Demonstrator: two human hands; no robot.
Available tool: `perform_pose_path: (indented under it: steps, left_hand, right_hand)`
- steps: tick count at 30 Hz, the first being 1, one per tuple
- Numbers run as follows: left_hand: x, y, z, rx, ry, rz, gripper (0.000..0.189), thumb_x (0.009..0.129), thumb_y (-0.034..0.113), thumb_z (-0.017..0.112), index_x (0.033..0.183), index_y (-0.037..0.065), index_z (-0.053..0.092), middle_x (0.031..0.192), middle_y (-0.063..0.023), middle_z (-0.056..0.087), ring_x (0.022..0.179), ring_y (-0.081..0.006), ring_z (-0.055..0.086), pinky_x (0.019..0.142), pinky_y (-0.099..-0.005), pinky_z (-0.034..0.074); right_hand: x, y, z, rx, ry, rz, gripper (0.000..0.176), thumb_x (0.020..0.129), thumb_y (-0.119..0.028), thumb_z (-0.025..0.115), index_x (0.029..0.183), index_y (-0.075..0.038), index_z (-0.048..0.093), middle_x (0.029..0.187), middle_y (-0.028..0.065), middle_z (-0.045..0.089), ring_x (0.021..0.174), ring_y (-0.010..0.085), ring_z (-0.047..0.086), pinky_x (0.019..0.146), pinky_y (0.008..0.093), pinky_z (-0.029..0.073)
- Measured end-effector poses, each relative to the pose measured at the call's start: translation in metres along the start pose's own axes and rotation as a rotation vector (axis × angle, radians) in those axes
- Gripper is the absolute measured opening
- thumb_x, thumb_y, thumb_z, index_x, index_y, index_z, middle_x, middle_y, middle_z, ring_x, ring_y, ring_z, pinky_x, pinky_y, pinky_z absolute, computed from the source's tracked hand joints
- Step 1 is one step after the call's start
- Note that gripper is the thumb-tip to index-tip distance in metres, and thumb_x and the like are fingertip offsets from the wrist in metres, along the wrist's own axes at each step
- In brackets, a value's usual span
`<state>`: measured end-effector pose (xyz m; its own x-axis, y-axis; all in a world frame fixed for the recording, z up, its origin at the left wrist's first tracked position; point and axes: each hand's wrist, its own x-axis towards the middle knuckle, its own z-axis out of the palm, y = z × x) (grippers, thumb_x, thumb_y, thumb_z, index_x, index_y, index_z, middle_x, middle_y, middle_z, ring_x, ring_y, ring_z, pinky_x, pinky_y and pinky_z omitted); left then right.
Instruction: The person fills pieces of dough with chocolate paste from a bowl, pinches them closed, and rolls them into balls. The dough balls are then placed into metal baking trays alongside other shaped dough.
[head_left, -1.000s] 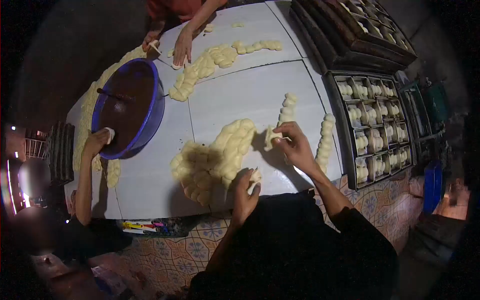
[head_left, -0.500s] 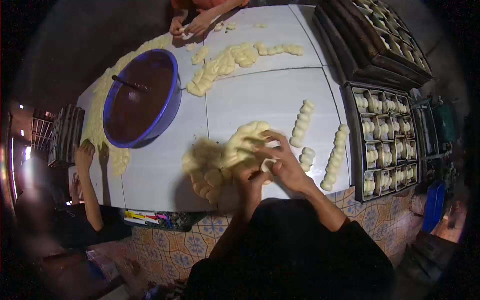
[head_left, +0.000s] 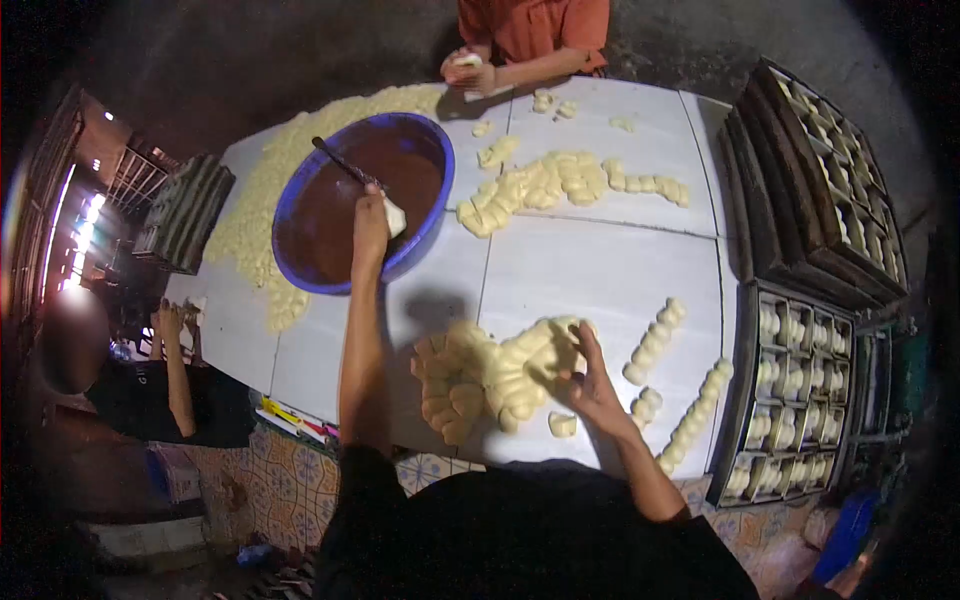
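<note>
Left hand (head_left: 370, 228) has moved over the basin (head_left: 424, 246), dough (head_left: 394, 216) in grip.

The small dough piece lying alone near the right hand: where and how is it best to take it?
Probably pinch the small dough piece by two opposite sides, coming from above with the right hand. It is compact and lies apart from the larger dough pile on the white table, so its sides look free.

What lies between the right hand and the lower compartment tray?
In the head view: an upper dough row, a short dough row and a long dough row.
</note>
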<state>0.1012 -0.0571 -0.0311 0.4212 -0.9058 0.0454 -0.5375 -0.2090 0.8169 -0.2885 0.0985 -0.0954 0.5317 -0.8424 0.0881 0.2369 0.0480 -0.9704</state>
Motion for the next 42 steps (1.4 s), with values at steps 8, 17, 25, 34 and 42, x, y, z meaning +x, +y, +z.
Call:
perform_pose_path:
  steps: [8, 17, 25, 34, 42]
  left_hand:
    - [-0.023, 0.029, 0.016, 0.157, -0.078, -0.104, 0.097, 0.086, 0.074, 0.012, 0.092, -0.003, 0.07, 0.089, -0.0199, 0.065, 0.09, -0.0296, 0.059, 0.09, -0.0407, 0.039]
    - [-0.241, 0.071, 0.117, -1.238, -0.632, -0.604, 0.076, 0.094, 0.061, 0.025, 0.136, -0.002, 0.036, 0.12, -0.0158, 0.054, 0.111, -0.0259, 0.052, 0.098, -0.0394, 0.038]
    - [-0.308, 0.047, 0.121, -0.629, -0.528, -0.058, 0.044, 0.089, 0.003, 0.057, 0.13, -0.01, 0.044, 0.104, -0.0133, 0.064, 0.094, -0.0207, 0.064, 0.086, -0.032, 0.049]
    - [-0.349, 0.045, 0.13, -0.806, -0.549, -0.147, 0.015, 0.09, 0.003, 0.058, 0.101, -0.007, 0.059, 0.086, -0.0049, 0.06, 0.079, -0.0113, 0.06, 0.075, -0.0251, 0.051]
    - [-0.384, 0.045, 0.136, -0.609, -0.514, 0.015, 0.009, 0.083, -0.009, 0.058, 0.092, -0.006, 0.057, 0.092, -0.0125, 0.061, 0.079, -0.0139, 0.061, 0.07, -0.0252, 0.054]
  right_hand:
    - [-0.006, 0.012, 0.003, 0.132, 0.102, -0.015, 0.075, 0.091, -0.024, 0.059, 0.148, -0.016, 0.01, 0.15, 0.0169, 0.017, 0.136, 0.0281, 0.023, 0.106, 0.0492, 0.035]
    - [-0.007, 0.026, 0.007, 0.715, 0.39, 0.375, 0.028, 0.094, -0.018, 0.055, 0.112, 0.004, 0.055, 0.088, 0.0055, 0.06, 0.073, 0.0108, 0.058, 0.062, 0.022, 0.049]
    - [-0.054, -0.008, 0.02, -0.806, 0.29, -0.26, 0.033, 0.076, -0.004, 0.066, 0.109, -0.001, 0.063, 0.108, 0.0136, 0.054, 0.099, 0.0246, 0.051, 0.084, 0.0327, 0.043]
    - [-0.082, -0.035, 0.025, -0.497, 0.239, -0.171, 0.021, 0.083, -0.005, 0.063, 0.104, 0.001, 0.064, 0.107, 0.0123, 0.059, 0.1, 0.0203, 0.058, 0.081, 0.0293, 0.048]
    - [-0.116, -0.024, 0.021, -0.567, 0.307, 0.111, 0.038, 0.091, -0.018, 0.058, 0.126, -0.005, 0.054, 0.107, 0.0107, 0.058, 0.083, 0.0155, 0.057, 0.07, 0.0268, 0.048]
